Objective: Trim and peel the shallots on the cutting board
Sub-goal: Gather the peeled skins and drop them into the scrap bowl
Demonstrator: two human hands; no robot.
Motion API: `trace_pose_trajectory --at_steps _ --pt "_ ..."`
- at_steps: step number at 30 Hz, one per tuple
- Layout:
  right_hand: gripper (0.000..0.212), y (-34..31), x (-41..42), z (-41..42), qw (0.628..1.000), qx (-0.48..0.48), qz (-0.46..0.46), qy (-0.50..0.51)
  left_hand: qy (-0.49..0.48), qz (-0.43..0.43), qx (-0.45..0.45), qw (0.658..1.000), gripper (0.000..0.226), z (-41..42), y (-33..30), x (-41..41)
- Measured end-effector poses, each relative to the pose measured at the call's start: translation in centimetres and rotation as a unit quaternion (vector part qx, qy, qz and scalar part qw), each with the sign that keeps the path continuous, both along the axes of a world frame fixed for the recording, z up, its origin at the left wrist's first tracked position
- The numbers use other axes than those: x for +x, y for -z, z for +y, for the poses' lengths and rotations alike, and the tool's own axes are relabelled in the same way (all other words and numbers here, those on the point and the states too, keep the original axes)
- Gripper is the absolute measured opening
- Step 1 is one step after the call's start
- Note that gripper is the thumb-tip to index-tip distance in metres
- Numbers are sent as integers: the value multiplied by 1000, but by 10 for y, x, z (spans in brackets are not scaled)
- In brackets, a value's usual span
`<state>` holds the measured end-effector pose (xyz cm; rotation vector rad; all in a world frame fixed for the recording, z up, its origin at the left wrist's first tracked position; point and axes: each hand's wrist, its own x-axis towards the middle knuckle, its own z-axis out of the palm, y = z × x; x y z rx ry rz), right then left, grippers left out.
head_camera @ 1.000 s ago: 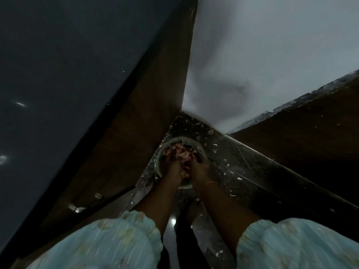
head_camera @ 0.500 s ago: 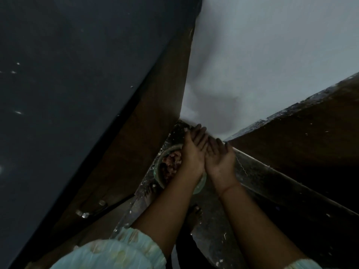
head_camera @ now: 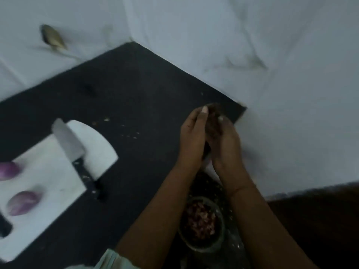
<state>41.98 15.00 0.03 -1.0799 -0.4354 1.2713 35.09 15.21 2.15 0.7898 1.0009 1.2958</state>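
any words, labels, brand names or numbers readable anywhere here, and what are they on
None: no text can be read in this view.
The knife blade shows no legible brand mark; the picture is blurred.
The white cutting board, the two shallots and the bowl of peels bear no label.
The dark counter and pale wall carry no sign.

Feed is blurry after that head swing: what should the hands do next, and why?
Probably move left to the knife. Both hands, left hand and right hand, are pressed together over the counter's right edge, seemingly holding nothing; two purple shallots wait on the white cutting board.
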Motion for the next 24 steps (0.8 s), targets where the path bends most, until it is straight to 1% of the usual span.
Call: trace_pose_trajectory --at_steps 1,2,3,4,5,6,7,8,9,11,12,15,17,20,24 --pt "28 5 -20 5 990 4 -130 -45 -25 75 42 996 22 3 -4 -30" --pt "34 17 -36 4 959 19 -266 -100 -52 157 76 983 20 3 -3 -61" --pt "42 31 -54 3 899 47 -405 -158 -88 244 94 961 20 4 -2 -98" --pt "53 46 -65 -2 818 69 -534 -203 -122 321 96 934 21 4 5 -127" --pt "60 53 -80 -3 728 79 -643 -224 -162 381 82 906 24 2 9 -159" --pt "64 57 -89 -5 658 83 -715 -223 -193 422 50 885 29 -1 15 -180" --pt "67 59 -98 -3 615 82 -753 -219 -216 438 2 872 34 -4 19 -196" --pt "71 57 -111 1 595 81 -767 -224 -234 449 -51 861 38 -6 24 -211" --pt "77 57 -121 5 588 76 -771 -233 -241 467 -84 847 41 -10 30 -218" --pt "86 53 -146 18 574 84 -773 -256 -237 525 -79 814 47 -12 39 -227" --pt "86 53 -158 27 564 100 -775 -268 -235 544 -75 802 50 -9 41 -231" --pt "78 57 -181 53 527 140 -781 -305 -190 575 -99 790 59 -8 43 -232" --pt "76 58 -188 71 511 167 -781 -318 -150 603 -100 777 62 -6 44 -230" --pt "71 59 -195 89 466 213 -787 -343 -105 636 -123 755 60 0 47 -235" --pt "59 56 -201 109 419 308 -756 -397 -64 674 -156 719 58 5 41 -233"
